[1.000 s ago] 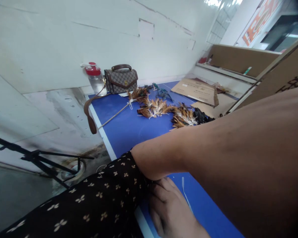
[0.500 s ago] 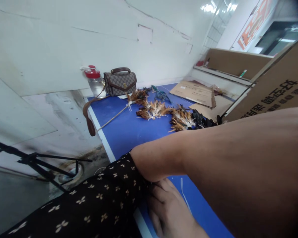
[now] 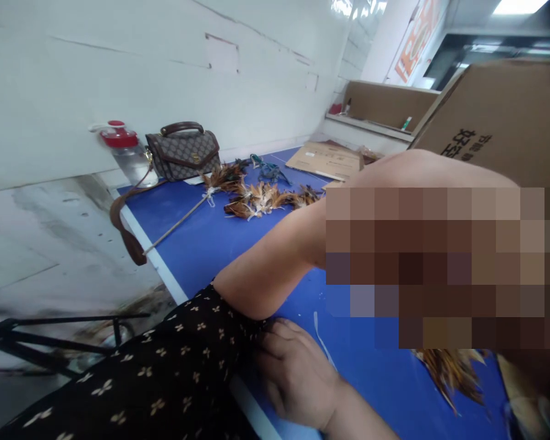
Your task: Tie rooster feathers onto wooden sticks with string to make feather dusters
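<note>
My left arm (image 3: 270, 263), in a black sleeve with a pale flower pattern, bends at the elbow at the edge of the blue table (image 3: 174, 256). Its forearm rises to the right, where a blocky blur covers the end, so my left hand is hidden. Under that elbow my right hand (image 3: 297, 373) lies back up on the table, fingers loosely spread and partly covered by the sleeve. Beside it is a thin white strip (image 3: 321, 336). Brown feather bundles (image 3: 259, 201) lie farther back, one tied to a thin stick (image 3: 176, 226). More brown feathers (image 3: 453, 373) show at lower right.
A bottle with a red lid (image 3: 126, 153) and a patterned handbag (image 3: 183, 153) stand by the wall. Teal strands (image 3: 270, 172) and flat cardboard (image 3: 325, 160) lie behind the feathers. A large carton (image 3: 508, 104) rises at right. Black tripod legs (image 3: 68, 336) stand at left.
The view has swung right, so the bag, bottle and feathers sit farther left. The raised forearm now stands at a different angle and hides the black feathers. My right hand still rests on the table.
</note>
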`<act>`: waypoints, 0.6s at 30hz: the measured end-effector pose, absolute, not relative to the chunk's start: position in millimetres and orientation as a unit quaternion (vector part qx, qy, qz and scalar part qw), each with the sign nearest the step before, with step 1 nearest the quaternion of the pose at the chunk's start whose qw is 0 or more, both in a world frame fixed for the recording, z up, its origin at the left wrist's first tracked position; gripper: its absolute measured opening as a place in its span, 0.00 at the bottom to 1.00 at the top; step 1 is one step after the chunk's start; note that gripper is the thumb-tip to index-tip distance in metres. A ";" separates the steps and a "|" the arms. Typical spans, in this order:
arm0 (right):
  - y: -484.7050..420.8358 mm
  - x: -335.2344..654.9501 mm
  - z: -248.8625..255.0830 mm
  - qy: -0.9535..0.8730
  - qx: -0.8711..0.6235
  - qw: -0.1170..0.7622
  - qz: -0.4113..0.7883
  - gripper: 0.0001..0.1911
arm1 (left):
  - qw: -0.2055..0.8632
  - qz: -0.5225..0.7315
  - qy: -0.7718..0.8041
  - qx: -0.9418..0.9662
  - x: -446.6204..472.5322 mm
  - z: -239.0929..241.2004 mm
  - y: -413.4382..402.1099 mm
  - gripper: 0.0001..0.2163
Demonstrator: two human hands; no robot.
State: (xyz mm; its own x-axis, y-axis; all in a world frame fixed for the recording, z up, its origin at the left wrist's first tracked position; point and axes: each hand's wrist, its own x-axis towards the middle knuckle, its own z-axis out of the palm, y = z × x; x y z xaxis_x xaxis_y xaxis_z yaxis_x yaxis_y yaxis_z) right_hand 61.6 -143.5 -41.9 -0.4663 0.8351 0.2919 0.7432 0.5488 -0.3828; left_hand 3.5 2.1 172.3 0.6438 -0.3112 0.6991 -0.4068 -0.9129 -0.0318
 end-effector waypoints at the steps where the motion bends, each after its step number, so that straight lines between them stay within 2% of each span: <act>1: -142.3 60.6 -40.2 -0.859 -0.451 0.218 0.102 0.16 | 0.092 0.390 -0.210 0.892 -1.4 176.3 -0.6 0.51; 4: -138.4 57.1 -38.0 -0.860 -0.447 0.224 0.104 0.17 | 0.124 0.405 -0.232 0.876 -8.1 179.2 -4.1 0.53; 7: -133.3 59.1 -42.3 -0.853 -0.451 0.249 0.085 0.16 | 0.124 0.407 -0.227 0.876 -4.0 170.7 -1.2 0.48; 12: -122.2 105.4 -55.5 -0.828 -0.525 0.186 0.066 0.23 | 0.056 0.376 -0.159 0.911 8.8 149.0 17.2 0.43; 14: -118.5 134.5 -59.6 -0.783 -0.602 0.158 0.013 0.25 | 0.043 0.362 -0.153 0.918 17.4 140.7 32.4 0.41; 18: -115.0 161.1 -57.0 -0.625 -0.753 0.157 -0.137 0.32 | -0.042 0.351 -0.011 0.935 33.2 127.1 73.9 0.42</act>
State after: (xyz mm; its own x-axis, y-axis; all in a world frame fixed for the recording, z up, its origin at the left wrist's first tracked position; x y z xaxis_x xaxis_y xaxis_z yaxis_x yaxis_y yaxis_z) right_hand 161.1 -115.0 -57.0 0.1823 0.8970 0.4026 0.9832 -0.1704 -0.0655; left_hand 33.2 73.9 127.1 0.7532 -0.0512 0.6557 0.0084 -0.9961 -0.0875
